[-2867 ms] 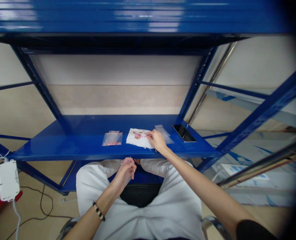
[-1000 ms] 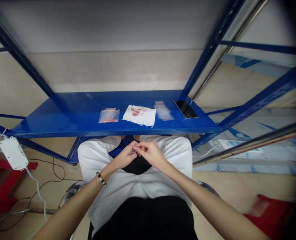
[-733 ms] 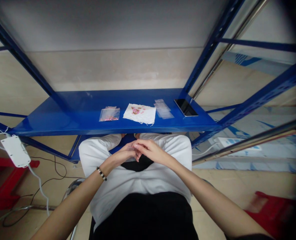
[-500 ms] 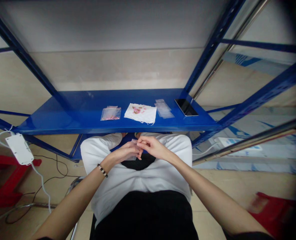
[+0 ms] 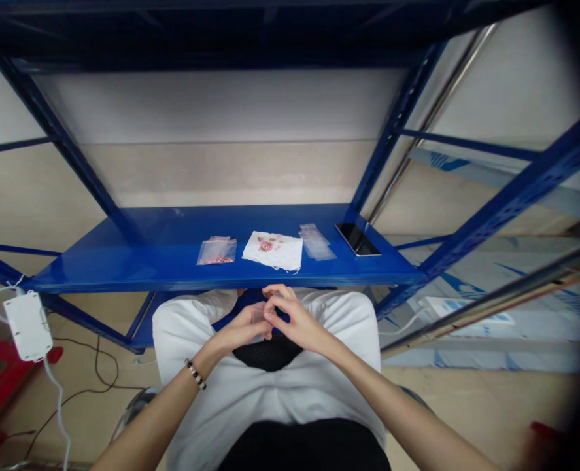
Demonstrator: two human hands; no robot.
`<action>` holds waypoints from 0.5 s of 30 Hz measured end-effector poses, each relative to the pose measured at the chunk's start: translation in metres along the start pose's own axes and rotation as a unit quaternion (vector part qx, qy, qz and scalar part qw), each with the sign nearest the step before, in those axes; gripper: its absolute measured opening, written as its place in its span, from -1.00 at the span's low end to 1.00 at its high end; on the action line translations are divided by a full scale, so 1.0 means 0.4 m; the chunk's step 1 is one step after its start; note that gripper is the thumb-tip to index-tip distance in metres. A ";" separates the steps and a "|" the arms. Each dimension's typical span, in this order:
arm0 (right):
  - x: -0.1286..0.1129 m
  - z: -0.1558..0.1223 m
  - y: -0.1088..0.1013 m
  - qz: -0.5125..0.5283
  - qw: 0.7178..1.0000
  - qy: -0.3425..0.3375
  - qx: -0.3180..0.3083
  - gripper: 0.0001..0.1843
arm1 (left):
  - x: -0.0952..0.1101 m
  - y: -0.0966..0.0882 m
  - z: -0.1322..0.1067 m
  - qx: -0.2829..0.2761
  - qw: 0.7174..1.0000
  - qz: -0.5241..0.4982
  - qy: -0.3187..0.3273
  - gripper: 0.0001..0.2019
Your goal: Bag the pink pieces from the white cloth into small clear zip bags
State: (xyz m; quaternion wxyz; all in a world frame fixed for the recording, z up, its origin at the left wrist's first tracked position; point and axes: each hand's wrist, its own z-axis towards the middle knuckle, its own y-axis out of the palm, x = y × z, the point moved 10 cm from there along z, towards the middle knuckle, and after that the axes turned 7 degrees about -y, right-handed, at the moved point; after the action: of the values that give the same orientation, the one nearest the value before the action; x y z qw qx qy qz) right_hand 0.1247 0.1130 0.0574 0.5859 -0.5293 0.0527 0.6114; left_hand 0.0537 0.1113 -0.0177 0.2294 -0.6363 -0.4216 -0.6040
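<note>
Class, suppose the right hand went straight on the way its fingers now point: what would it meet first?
The right hand would probably meet the left hand or the clear plastic held there; these overlap in view, so exact first contact is unclear.

On the shelf (image 5: 147,245), from left to right, we locate a bag (image 5: 210,250) containing small pieces (image 5: 224,260), a sheet (image 5: 288,257) bearing loose pieces (image 5: 267,245), overlapping bags (image 5: 318,243) and a phone (image 5: 357,239). Before it, we find the left hand (image 5: 243,327) beside the right hand (image 5: 295,320). A box (image 5: 28,327) hangs at the shelf's left corner.
</note>
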 end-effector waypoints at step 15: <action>0.075 0.020 -0.052 0.222 0.969 0.073 0.076 -0.74 | 0.001 -0.022 0.016 0.035 0.998 -0.027 0.033 -0.44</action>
State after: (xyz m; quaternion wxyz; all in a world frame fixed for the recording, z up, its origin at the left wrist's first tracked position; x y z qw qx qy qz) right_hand 0.1435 0.1446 0.0511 0.4686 -0.5016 0.2575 0.6801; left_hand 0.0501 0.1212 -0.0201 0.2490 -0.5960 -0.4514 -0.6156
